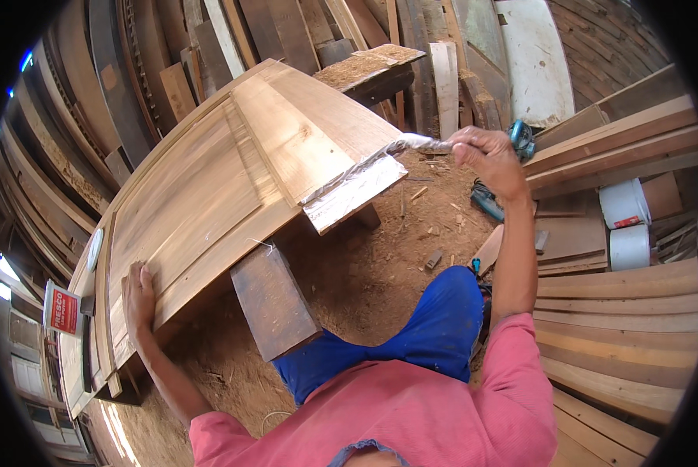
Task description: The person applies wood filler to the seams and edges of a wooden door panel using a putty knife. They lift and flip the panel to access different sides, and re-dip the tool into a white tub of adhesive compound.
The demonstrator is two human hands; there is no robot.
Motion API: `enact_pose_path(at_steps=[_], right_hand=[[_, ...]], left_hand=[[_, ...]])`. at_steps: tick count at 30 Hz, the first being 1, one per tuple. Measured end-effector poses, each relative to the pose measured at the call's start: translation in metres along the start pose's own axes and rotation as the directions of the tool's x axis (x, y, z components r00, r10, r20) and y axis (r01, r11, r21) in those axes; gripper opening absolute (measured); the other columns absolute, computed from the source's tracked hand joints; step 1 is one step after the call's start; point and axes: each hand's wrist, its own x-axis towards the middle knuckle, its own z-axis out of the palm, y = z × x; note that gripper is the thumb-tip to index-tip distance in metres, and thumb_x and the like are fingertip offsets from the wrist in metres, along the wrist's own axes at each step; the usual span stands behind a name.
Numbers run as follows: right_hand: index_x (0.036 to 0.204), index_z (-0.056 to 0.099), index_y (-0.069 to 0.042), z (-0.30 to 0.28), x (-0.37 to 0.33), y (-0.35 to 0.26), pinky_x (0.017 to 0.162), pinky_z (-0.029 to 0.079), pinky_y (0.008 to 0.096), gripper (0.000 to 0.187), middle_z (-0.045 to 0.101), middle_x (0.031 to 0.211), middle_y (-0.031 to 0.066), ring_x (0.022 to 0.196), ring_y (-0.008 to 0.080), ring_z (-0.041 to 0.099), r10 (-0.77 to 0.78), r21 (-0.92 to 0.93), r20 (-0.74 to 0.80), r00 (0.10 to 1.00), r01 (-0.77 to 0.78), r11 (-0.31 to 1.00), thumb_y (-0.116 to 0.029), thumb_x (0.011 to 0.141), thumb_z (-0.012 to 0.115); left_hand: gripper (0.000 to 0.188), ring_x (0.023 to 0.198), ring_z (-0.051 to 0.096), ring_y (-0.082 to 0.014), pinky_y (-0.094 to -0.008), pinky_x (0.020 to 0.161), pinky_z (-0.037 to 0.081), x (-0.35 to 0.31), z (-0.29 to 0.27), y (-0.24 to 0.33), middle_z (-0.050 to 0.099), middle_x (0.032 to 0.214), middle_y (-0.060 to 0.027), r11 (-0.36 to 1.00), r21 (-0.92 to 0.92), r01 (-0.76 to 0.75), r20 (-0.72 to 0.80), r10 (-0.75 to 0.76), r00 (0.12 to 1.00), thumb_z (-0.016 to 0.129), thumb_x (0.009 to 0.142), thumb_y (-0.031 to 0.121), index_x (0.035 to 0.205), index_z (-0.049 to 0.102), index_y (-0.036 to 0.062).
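A large wooden panelled door (pixel 209 187) lies flat on a dark wooden trestle (pixel 275 300). My left hand (pixel 138 296) rests flat on the door's near edge, fingers spread. My right hand (pixel 485 152) is raised to the right and grips the twisted end of a sheet of clear plastic wrap (pixel 356 183). The wrap stretches from my fist down over the door's right end, where it covers the end rail.
Planks are stacked at the right (pixel 621 327). Two white buckets (pixel 625 226) stand behind them. A teal power tool (pixel 520 138) lies beyond my right hand. Boards lean along the far wall (pixel 286 31). Sawdust and offcuts cover the floor (pixel 411 233).
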Motion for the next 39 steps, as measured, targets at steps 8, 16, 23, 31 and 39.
enact_pose_path(at_steps=[8, 16, 23, 31, 39], right_hand=[[0.096, 0.071, 0.003, 0.016, -0.025, 0.06, 0.067, 0.045, 0.0246, 0.018, 0.064, 0.081, 0.0008, 0.074, 0.0078, 0.055, -0.005, 0.107, -0.21, 0.978, 0.028, 0.994, -0.014, 0.095, 0.066], [0.098, 0.071, 0.001, 0.023, -0.031, 0.006, 0.069, 0.048, 0.0266, 0.017, 0.066, 0.082, 0.0034, 0.077, 0.011, 0.06, -0.081, -0.149, -0.219, 0.972, 0.049, 0.988, -0.015, 0.093, 0.067], [0.092, 0.071, 0.003, 0.01, -0.01, -0.076, 0.077, 0.052, 0.0375, 0.016, 0.069, 0.09, 0.0149, 0.085, 0.0291, 0.067, -0.102, -0.668, 0.21, 0.972, 0.219, 0.711, -0.011, 0.082, 0.07], [0.09, 0.071, 0.003, 0.016, -0.017, -0.086, 0.076, 0.052, 0.0347, 0.013, 0.069, 0.089, 0.0136, 0.084, 0.0256, 0.067, -0.112, -0.613, 0.143, 0.983, 0.176, 0.77, -0.006, 0.081, 0.071], [0.089, 0.073, -0.002, 0.074, -0.016, -0.1, 0.076, 0.052, 0.0389, 0.016, 0.069, 0.09, 0.0143, 0.083, 0.0305, 0.067, -0.179, -0.622, 0.153, 0.972, 0.236, 0.747, -0.017, 0.084, 0.071]], left_hand=[[0.04, 0.117, 0.051, -0.0413, -0.0477, 0.1, 0.04, 0.002, 0.007, -0.001, 0.059, 0.124, -0.0225, 1.0, 0.008, -0.008, -0.005, 0.008, 1.0, 0.039, 0.104, 0.037, 0.126, 0.055, 0.007], [0.041, 0.117, 0.051, -0.042, -0.0477, 0.102, 0.039, 0.002, 0.005, 0.0, 0.058, 0.125, -0.0229, 0.999, -0.001, -0.032, 0.004, 0.032, 0.999, 0.038, 0.104, 0.036, 0.129, 0.055, 0.007], [0.044, 0.119, 0.051, -0.0415, -0.0468, 0.103, 0.039, 0.002, 0.004, -0.013, 0.058, 0.127, -0.0236, 0.998, -0.007, -0.057, -0.011, 0.057, 0.998, 0.038, 0.105, 0.036, 0.13, 0.055, 0.0048], [0.047, 0.122, 0.049, -0.0415, -0.0467, 0.105, 0.038, 0.0, 0.008, -0.007, 0.056, 0.132, -0.0223, 0.998, -0.039, -0.054, -0.011, 0.054, 0.998, 0.037, 0.106, 0.039, 0.132, 0.054, 0.005], [0.048, 0.125, 0.047, -0.0426, -0.047, 0.107, 0.037, -0.007, -0.002, 0.0, 0.056, 0.133, -0.0209, 0.996, -0.075, -0.051, 0.008, 0.052, 0.999, 0.038, 0.105, 0.042, 0.132, 0.054, 0.0055]])
